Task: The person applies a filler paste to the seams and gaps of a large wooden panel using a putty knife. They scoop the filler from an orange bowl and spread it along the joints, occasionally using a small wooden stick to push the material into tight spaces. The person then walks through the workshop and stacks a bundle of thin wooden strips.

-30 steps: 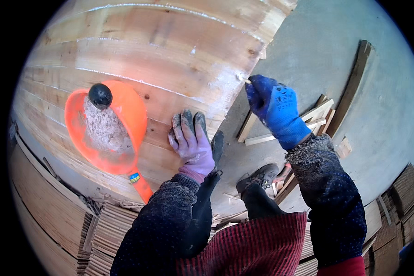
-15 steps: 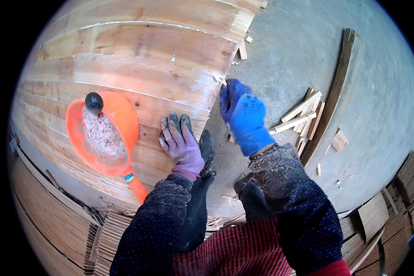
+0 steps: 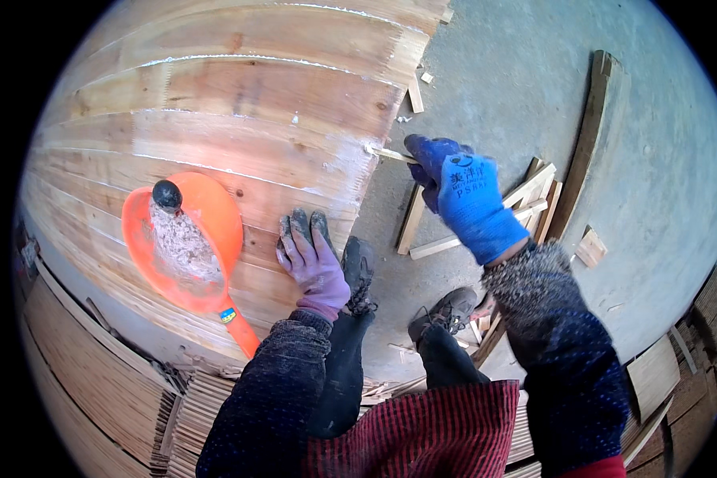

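Observation:
My right hand [image 3: 462,183], in a blue glove, pinches a thin wooden strip [image 3: 392,154] beyond the right edge of a large panel of joined boards [image 3: 279,86]. The strip's far end meets the panel edge beside a whitish smear. My left hand [image 3: 312,259], in a stained lilac glove, lies flat with fingers stretched on the panel near that edge. To its left rests an orange scoop [image 3: 211,203] holding a pale, crumbly paste [image 3: 185,247]. A round black knob [image 3: 167,195] sticks up out of the paste; what it belongs to is hidden.
Offcut wood strips [image 3: 526,199] lie on the grey concrete floor [image 3: 510,88] at the right, beside a long dark timber [image 3: 585,147]. Stacked thin boards [image 3: 80,374] stand at lower left, with more stacks [image 3: 693,366] at lower right. My shoes are on the floor below the panel.
My right hand has moved right and slightly down, away from the panel edge, and more of the wooden strip shows. My left hand stays on the panel.

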Demonstrator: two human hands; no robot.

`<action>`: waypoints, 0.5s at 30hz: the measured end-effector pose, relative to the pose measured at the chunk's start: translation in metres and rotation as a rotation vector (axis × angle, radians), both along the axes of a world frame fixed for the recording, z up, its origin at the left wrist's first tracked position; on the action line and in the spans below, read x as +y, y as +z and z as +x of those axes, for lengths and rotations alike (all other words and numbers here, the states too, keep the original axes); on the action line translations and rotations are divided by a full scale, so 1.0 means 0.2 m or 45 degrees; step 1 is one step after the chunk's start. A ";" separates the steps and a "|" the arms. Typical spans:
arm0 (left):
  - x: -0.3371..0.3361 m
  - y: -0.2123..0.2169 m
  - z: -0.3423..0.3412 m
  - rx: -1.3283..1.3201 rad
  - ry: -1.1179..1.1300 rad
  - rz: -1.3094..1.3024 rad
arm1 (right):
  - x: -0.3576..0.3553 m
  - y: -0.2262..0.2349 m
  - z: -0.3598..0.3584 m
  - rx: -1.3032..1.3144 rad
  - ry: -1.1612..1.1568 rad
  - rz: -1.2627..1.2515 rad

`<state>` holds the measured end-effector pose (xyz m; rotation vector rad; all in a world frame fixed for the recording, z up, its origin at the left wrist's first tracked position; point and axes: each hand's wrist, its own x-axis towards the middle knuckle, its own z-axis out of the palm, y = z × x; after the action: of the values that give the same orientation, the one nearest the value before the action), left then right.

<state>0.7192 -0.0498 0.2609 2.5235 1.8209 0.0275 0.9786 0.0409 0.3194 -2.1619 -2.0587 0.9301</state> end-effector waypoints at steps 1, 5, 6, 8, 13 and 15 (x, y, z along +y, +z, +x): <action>0.01 0.03 0.02 -0.039 0.034 -0.070 | 0.01 -0.02 0.04 -0.048 0.119 0.100; 0.01 0.01 -0.02 -0.016 0.015 -0.031 | 0.24 -0.12 0.17 -0.199 0.612 0.438; 0.02 0.03 0.00 -0.023 0.012 -0.068 | 0.38 -0.06 0.17 -0.336 0.820 -0.038; 0.02 -0.03 -0.02 0.089 -0.077 0.016 | 0.42 -0.05 0.25 -0.368 0.865 0.141; 0.02 0.03 -0.01 0.030 0.012 -0.163 | 0.38 -0.13 0.28 -0.134 0.412 -0.289; 0.02 0.07 0.00 0.051 0.010 -0.237 | 0.34 -0.16 0.53 0.850 -0.810 -0.184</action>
<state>0.7187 -0.0465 0.2756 2.4060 1.7571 -0.1844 1.0838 0.1096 0.2868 -1.9599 -0.9545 1.4397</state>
